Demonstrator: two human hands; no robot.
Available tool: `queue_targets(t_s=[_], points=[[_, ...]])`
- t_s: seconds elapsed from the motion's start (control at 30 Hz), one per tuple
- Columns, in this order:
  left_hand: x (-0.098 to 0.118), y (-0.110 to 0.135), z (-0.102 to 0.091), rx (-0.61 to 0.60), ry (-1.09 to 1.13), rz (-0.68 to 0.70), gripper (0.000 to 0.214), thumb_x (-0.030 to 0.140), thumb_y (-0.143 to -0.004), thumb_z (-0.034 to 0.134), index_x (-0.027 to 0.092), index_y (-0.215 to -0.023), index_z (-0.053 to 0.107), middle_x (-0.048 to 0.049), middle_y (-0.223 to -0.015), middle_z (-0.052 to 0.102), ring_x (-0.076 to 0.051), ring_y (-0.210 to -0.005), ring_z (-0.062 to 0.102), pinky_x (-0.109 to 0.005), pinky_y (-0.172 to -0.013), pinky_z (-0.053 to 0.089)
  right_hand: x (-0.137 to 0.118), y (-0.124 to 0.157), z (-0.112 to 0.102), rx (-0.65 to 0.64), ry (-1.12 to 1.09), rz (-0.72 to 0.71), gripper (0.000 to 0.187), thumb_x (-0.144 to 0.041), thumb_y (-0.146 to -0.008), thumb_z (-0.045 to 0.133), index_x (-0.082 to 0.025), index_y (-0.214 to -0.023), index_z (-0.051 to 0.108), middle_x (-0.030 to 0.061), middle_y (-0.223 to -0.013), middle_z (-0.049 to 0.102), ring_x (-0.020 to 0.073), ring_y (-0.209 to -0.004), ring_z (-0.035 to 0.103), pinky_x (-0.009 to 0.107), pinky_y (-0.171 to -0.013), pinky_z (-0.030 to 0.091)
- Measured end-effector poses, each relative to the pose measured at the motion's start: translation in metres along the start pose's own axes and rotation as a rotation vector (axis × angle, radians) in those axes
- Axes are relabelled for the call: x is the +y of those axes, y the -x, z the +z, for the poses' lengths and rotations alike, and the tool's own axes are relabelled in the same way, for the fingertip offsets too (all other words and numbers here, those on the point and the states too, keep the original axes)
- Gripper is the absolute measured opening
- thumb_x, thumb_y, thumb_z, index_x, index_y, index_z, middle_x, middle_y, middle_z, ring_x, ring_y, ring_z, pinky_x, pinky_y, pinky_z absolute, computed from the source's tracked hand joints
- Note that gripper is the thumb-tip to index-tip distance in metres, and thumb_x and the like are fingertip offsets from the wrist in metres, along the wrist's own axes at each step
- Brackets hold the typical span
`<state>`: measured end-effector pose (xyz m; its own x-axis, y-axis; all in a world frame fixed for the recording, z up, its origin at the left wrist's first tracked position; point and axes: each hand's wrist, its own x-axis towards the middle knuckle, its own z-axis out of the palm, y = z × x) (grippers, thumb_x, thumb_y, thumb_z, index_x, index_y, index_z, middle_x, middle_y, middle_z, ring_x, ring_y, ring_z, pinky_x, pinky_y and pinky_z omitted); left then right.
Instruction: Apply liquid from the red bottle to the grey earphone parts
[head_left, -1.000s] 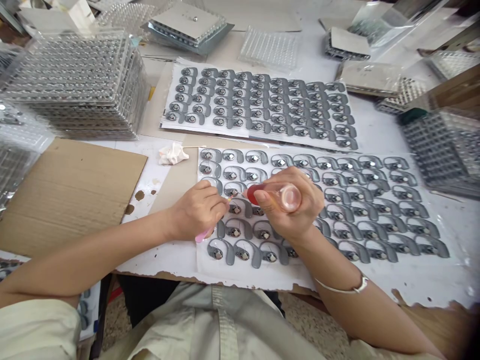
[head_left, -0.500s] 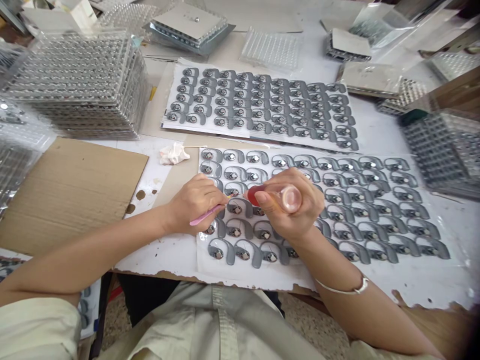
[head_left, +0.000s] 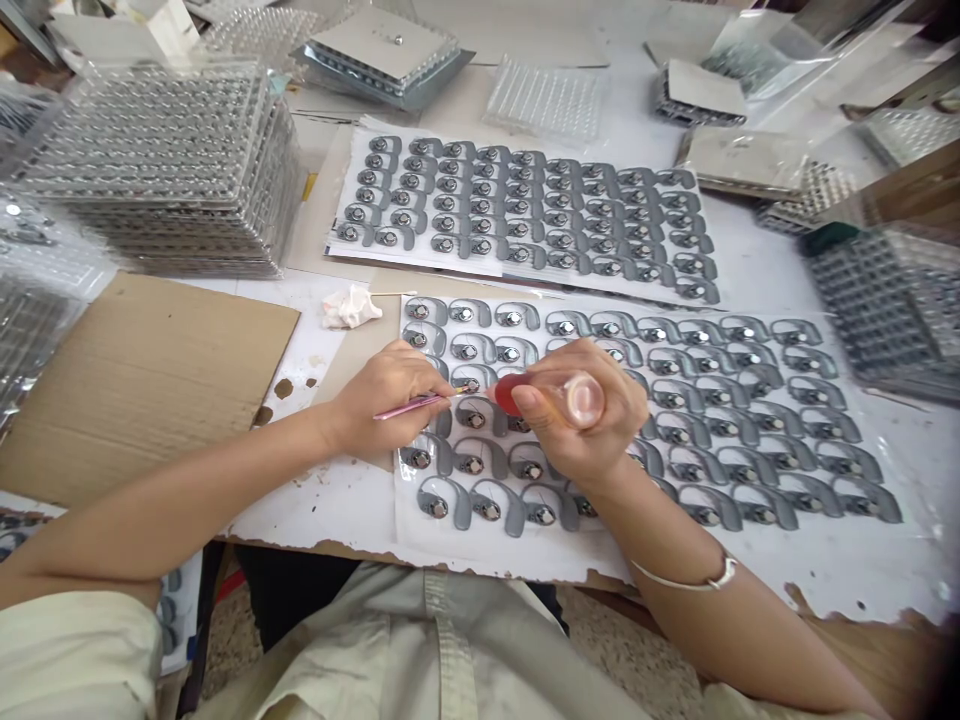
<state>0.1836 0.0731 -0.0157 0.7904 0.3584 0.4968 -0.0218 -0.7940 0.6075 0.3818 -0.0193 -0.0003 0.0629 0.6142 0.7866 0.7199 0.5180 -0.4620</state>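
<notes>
My left hand (head_left: 382,410) pinches a thin pink-handled brush (head_left: 412,405), and its tip sits just over a grey ear-hook-shaped piece with a metal disc (head_left: 474,376). My right hand (head_left: 592,410) grips a small clear glass bottle (head_left: 581,398) on its side, with a red cap or end (head_left: 508,395) pointing towards the brush tip. Rows of these grey pieces lie on a white sheet (head_left: 420,525) beneath both hands. My fingers and the bottle hide several of them.
A second sheet of grey pieces (head_left: 517,200) lies further back. Stacked clear plastic trays (head_left: 150,150) stand at the upper left, with more trays (head_left: 877,300) on the right. A cardboard sheet (head_left: 142,390) and crumpled tissue (head_left: 349,308) lie left of my hands.
My left hand has shifted slightly up and left, and the brush has swung from slanting downward to nearly level. My right hand and the bottle have barely moved.
</notes>
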Motion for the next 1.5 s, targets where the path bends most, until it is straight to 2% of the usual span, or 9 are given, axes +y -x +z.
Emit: queue_targets(t_s=[0.63,0.97,1.5], points=[[-0.0068,0.0007,0.0011,0.042,0.08,-0.04,0.005,0.02,-0.086,0.064,0.017,-0.082,0.064,-0.0009,-0.074,0.072,-0.014,-0.066,0.066,-0.034,-0.08,0.046,-0.001,0.0024,0.0031,0.021,-0.063,0.018,0.01,-0.021,-0.078,0.07,-0.02,-0.076,0.06,0.0003,-0.067,0.063,0.0126,-0.06,0.056,0.028,-0.054,0.045],[-0.0068,0.0007,0.0006,0.027,0.081,-0.068,0.007,0.022,-0.087,0.063,0.018,-0.082,0.065,-0.0006,-0.073,0.072,-0.014,-0.065,0.065,-0.034,-0.079,0.046,0.0007,0.0033,0.0027,0.011,-0.047,-0.012,0.009,-0.021,-0.079,0.07,-0.02,-0.078,0.061,0.0009,-0.069,0.062,0.0132,-0.061,0.056,0.029,-0.054,0.046],[-0.0071,0.0018,0.0011,0.027,0.076,-0.097,0.006,0.022,-0.085,0.065,0.018,-0.081,0.065,-0.0013,-0.076,0.073,-0.016,-0.07,0.067,-0.035,-0.082,0.047,0.0023,0.0057,0.0006,-0.002,-0.023,0.019,0.012,-0.025,-0.079,0.071,-0.021,-0.078,0.06,0.0,-0.07,0.063,0.0139,-0.062,0.056,0.031,-0.056,0.046]])
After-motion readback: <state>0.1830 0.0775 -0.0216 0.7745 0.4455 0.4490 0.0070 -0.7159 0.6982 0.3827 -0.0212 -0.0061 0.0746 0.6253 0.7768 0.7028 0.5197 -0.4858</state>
